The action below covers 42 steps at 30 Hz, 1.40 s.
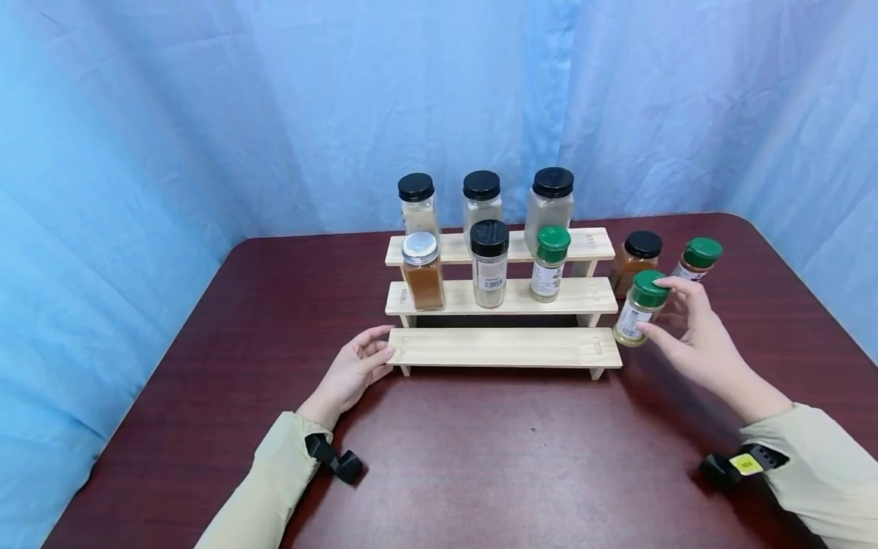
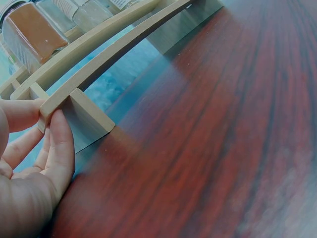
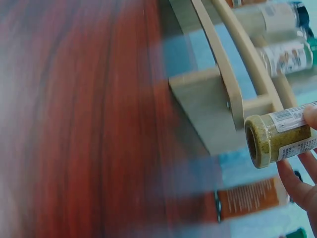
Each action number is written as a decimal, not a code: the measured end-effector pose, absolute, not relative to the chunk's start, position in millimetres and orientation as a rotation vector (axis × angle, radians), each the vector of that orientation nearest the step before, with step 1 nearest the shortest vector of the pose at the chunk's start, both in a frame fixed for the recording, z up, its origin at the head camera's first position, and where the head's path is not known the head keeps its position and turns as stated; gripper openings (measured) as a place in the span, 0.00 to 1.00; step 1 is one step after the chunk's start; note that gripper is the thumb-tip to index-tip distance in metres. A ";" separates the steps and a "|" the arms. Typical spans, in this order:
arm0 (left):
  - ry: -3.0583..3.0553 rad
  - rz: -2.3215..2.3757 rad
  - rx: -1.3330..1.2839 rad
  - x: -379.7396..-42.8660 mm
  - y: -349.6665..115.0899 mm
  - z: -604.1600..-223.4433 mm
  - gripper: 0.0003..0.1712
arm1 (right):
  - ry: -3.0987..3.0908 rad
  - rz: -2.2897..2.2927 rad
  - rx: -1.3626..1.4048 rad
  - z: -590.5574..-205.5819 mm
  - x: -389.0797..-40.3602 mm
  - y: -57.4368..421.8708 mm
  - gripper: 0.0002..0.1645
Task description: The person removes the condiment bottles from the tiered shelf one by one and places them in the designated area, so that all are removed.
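My right hand (image 1: 700, 343) grips a green-capped spice jar (image 1: 634, 316) at the right end of the wooden three-tier rack (image 1: 504, 347). In the right wrist view the spice jar (image 3: 277, 136) shows greenish-yellow contents and a white label, its base raised off the table. With thumb and fingers my left hand (image 1: 357, 364) pinches the left end of the lowest shelf, as the left wrist view shows at the shelf's corner (image 2: 54, 106). The middle shelf bears a silver-lidded jar (image 1: 424, 282), a black-capped jar (image 1: 489, 267) and a green-capped jar (image 1: 547, 271). No jar stands on the lowest shelf.
Three black-lidded jars, one of them a large jar (image 1: 550, 206), line the top shelf. Right of the rack stand a black-lidded jar of brown spice (image 1: 631, 267) and another green-capped jar (image 1: 700, 255). A blue curtain (image 1: 329, 114) hangs behind the dark red table (image 1: 480, 457).
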<state>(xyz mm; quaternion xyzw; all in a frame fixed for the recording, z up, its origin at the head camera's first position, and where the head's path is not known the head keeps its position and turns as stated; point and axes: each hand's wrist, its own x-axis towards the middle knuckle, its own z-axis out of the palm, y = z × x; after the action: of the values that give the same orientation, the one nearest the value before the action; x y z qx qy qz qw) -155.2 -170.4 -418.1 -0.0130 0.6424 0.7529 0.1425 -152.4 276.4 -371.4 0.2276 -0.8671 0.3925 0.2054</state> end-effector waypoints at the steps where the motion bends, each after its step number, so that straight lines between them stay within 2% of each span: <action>1: 1.855 2.172 -0.042 -155.1 -170.7 -418.1 0.29 | -2.428 1.090 0.622 -371.6 -153.8 279.5 0.47; 12: 1.853 2.181 -0.047 -154.7 -172.3 -417.6 0.28 | -2.488 1.115 0.432 -379.8 -164.9 315.0 0.41; 28: 1.860 2.173 -0.054 -153.3 -171.3 -416.3 0.28 | -2.554 1.037 0.124 -385.4 -181.3 376.1 0.41; 35: 1.865 2.172 -0.056 -153.3 -171.0 -415.9 0.28 | -2.579 0.862 -0.048 -436.7 -223.9 439.2 0.49; 42: 1.867 2.156 -0.053 -154.4 -170.6 -417.0 0.29 | -2.600 0.789 -0.108 -416.9 -214.9 417.2 0.43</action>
<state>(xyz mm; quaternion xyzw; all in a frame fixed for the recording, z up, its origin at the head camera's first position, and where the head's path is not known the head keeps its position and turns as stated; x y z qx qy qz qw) -154.4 -170.6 -417.0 -0.0183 0.6477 0.7480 0.1438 -214.9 417.2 -416.9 -0.0389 -0.9349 0.2838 0.2095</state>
